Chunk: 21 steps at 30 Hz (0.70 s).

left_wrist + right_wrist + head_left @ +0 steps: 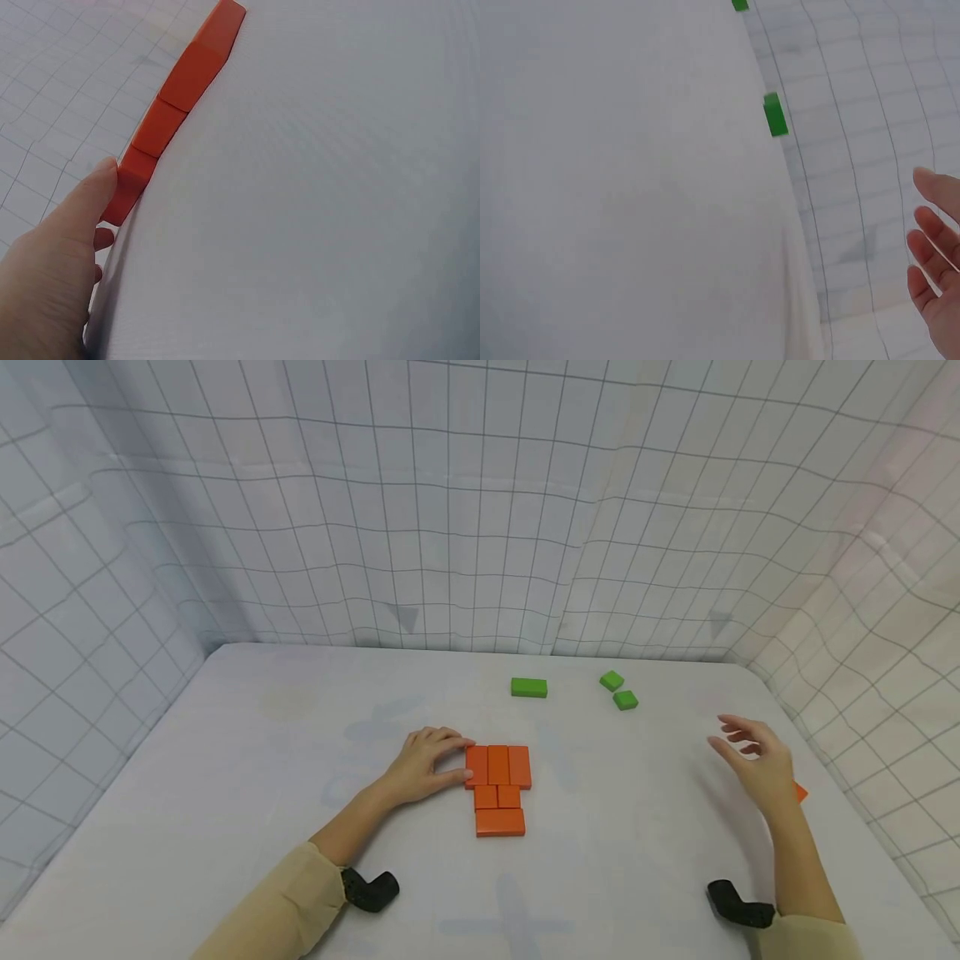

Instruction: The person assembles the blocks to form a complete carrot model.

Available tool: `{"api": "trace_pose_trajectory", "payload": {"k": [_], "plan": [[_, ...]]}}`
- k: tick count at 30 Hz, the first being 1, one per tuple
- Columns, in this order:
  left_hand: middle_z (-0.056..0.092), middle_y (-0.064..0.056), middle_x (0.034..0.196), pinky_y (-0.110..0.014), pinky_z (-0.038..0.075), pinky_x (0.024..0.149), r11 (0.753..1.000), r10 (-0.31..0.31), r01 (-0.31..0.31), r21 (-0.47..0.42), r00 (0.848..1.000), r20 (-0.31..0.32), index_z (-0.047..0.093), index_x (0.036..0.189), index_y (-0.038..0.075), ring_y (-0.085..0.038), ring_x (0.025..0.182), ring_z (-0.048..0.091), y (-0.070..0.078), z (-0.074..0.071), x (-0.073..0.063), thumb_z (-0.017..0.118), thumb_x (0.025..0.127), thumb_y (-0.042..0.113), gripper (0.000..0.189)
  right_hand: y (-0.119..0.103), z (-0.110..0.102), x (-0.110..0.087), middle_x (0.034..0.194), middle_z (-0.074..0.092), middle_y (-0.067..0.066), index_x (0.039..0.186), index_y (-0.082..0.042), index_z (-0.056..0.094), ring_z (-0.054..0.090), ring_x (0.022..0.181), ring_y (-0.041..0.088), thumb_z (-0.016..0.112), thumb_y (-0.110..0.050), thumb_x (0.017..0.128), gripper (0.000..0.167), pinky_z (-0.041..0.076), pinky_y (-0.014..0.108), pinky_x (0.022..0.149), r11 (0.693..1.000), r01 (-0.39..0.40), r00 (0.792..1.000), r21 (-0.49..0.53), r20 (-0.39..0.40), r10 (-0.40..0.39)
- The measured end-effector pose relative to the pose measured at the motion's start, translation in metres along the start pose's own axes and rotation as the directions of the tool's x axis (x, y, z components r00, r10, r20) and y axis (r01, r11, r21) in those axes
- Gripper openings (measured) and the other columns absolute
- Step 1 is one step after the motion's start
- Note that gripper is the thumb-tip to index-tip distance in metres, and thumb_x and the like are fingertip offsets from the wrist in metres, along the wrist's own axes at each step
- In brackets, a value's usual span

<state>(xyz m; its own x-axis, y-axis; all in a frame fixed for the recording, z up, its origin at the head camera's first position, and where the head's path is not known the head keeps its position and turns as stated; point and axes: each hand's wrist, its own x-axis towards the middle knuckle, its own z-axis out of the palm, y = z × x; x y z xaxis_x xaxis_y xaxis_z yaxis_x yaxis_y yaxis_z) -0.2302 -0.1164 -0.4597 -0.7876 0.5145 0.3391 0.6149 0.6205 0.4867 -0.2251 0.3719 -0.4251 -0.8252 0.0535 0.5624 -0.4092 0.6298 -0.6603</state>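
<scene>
Several orange blocks lie together in the middle of the white table. Three upright rectangles form the back row, with the left block (476, 767) at its end. Two small square blocks (497, 797) sit in front of them, and a sideways rectangular block (500, 822) lies nearest me. My left hand (426, 766) touches the left block with thumb and index finger. In the left wrist view the thumb rests against the orange block (129, 182). My right hand (761, 766) hovers at the right, holding nothing, its fingers loosely bent. Behind its wrist an orange piece (801, 792) is partly hidden.
A green rectangular block (529, 687) lies toward the back of the table (300, 710). Two small green blocks, a rear one (612, 680) and a nearer one (626, 700), lie to its right. Gridded white curtains (480, 527) hang around the back and sides.
</scene>
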Motion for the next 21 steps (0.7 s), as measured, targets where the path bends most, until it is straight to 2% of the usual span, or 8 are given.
{"api": "trace_pose_trajectory", "payload": {"k": [5,7,11,16,18,21], "plan": [[0.054,-0.004,0.118,-0.050,0.026,0.096,1.000,-0.010,0.010,-0.006,1.000,0.006,0.059,0.121,0.019,-0.025,0.110,0.044,0.001,0.000,0.000,0.066,0.081,0.036,0.044,0.038,-0.032,-0.009,0.095,0.056,-0.021,0.117,-0.013,0.063,0.048,0.085,-0.007,0.069,-0.022,0.082,0.037,0.033,0.009,0.070,0.983,-0.123,0.992,-0.140,-0.042,0.118],[0.054,-0.004,0.118,-0.050,0.026,0.096,1.000,-0.016,0.016,-0.010,1.000,0.010,0.059,0.121,0.018,-0.025,0.110,0.044,0.001,-0.001,0.000,0.066,0.081,0.036,0.044,0.043,-0.043,-0.013,0.094,0.054,-0.024,0.117,-0.013,0.062,0.046,0.086,-0.008,0.069,-0.024,0.082,0.037,0.032,0.009,0.069,0.973,-0.166,0.986,-0.163,-0.043,0.161],[0.054,-0.005,0.118,-0.050,0.026,0.096,1.000,-0.020,0.020,-0.009,1.000,0.014,0.059,0.121,0.018,-0.025,0.110,0.044,0.001,-0.001,0.000,0.066,0.082,0.036,0.044,0.035,-0.063,-0.022,0.094,0.049,-0.029,0.120,-0.008,0.059,0.043,0.087,-0.010,0.066,-0.023,0.084,0.039,0.030,0.009,0.068,0.957,-0.229,0.972,-0.181,0.008,0.234],[0.054,-0.004,0.118,-0.050,0.026,0.096,1.000,-0.019,0.019,-0.009,1.000,0.011,0.059,0.121,0.018,-0.025,0.111,0.044,0.001,-0.001,-0.001,0.066,0.081,0.036,0.044,0.031,-0.082,-0.035,0.096,0.043,-0.033,0.122,-0.011,0.058,0.040,0.085,-0.013,0.063,-0.023,0.086,0.038,0.031,0.007,0.066,0.934,-0.286,0.948,-0.215,0.080,0.308],[0.054,-0.004,0.118,-0.050,0.026,0.096,1.000,-0.020,0.020,-0.012,1.000,0.009,0.059,0.121,0.019,-0.025,0.111,0.044,0.001,-0.001,-0.001,0.066,0.081,0.036,0.044,0.035,-0.088,-0.039,0.097,0.040,-0.034,0.127,-0.016,0.056,0.038,0.083,-0.014,0.061,-0.028,0.088,0.041,0.033,0.012,0.065,0.911,-0.330,0.923,-0.246,0.120,0.366],[0.054,-0.005,0.119,-0.050,0.026,0.096,1.000,-0.018,0.018,-0.015,1.000,0.007,0.059,0.121,0.018,-0.026,0.111,0.044,0.001,-0.001,-0.001,0.066,0.081,0.036,0.044,0.041,-0.094,-0.044,0.096,0.038,-0.034,0.133,-0.022,0.049,0.035,0.082,-0.015,0.057,-0.037,0.089,0.047,0.031,0.021,0.066,0.874,-0.402,0.869,-0.274,0.187,0.458]]}}
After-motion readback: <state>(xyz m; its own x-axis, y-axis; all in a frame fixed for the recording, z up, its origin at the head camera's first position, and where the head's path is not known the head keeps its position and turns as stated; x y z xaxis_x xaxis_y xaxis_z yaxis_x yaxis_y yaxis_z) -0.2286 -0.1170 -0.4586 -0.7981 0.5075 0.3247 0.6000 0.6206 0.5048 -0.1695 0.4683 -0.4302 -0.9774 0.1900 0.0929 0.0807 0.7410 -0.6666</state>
